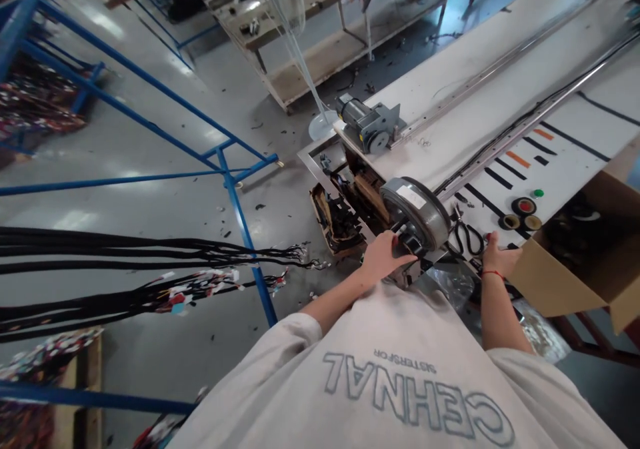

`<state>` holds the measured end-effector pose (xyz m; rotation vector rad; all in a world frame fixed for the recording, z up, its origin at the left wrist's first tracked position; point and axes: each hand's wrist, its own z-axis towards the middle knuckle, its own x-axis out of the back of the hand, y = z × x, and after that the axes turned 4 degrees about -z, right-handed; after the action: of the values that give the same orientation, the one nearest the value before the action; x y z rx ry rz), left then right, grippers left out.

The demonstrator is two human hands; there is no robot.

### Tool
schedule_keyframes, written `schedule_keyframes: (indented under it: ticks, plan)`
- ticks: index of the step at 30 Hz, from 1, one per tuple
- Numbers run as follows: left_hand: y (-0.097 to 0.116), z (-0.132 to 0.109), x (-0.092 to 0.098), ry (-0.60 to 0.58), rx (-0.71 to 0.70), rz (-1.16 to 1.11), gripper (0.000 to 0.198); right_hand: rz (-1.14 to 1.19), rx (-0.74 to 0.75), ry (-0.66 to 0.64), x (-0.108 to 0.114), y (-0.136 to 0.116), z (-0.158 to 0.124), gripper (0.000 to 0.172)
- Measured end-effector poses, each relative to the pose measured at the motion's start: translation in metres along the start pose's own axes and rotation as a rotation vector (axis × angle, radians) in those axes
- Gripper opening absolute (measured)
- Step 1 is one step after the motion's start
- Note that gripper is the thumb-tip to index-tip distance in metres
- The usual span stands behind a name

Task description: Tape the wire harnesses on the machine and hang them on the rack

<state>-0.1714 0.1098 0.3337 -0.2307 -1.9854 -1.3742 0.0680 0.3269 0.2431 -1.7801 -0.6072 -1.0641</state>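
Note:
My left hand [384, 258] is at the near side of a round grey wheel-shaped machine head [416, 214] with a white label. Its fingers curl around a spot beside a black fitting [413, 243], the thumb stretched along it; what they grip is hidden. My right hand [499, 257], a red string on its wrist, rests at the table's front edge. One finger points up beside a small red button [488, 237], and the other fingers lie apart over the edge. Black-handled scissors [467, 237] lie between the machine head and my right hand.
Tape rolls [524, 206] and a green button [539, 193] sit on the white table [450, 149]. A cardboard box [555, 279] stands right, a motor [367, 122] at the back. On the left, black cable bundles [125, 249] extend past a blue metal frame [240, 215].

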Motion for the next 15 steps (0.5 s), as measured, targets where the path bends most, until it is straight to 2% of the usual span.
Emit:
schedule_keyframes:
  ticks: [2, 3, 4, 7, 9, 12, 15]
  plan:
    - [-0.02, -0.007, -0.01, 0.146, 0.024, -0.037, 0.05, 0.042, -0.036, 0.035, 0.002, -0.002, -0.002, 0.086]
    - [-0.034, -0.01, -0.014, 0.16, 0.055, -0.068, 0.048, 0.056, -0.036, 0.04, 0.003, -0.003, -0.002, 0.086]
    - [-0.049, -0.014, -0.018, 0.116, 0.089, -0.1, 0.043, 0.064, -0.037, 0.046, 0.004, -0.003, -0.002, 0.086]
    - [-0.095, -0.025, -0.023, -0.136, 0.143, -0.146, 0.02, 0.055, -0.048, 0.053, 0.004, -0.001, -0.001, 0.087]
    - [-0.118, -0.034, -0.021, -0.185, 0.127, -0.134, 0.019, 0.045, -0.041, 0.053, 0.003, 0.001, 0.0, 0.085]
    - [-0.133, -0.049, -0.013, -0.124, 0.105, -0.136, 0.025, 0.047, -0.015, 0.059, 0.001, 0.004, 0.002, 0.079]
    - [-0.13, -0.062, -0.002, -0.028, 0.119, -0.163, 0.034, 0.046, -0.008, 0.064, 0.0, 0.005, 0.002, 0.076]
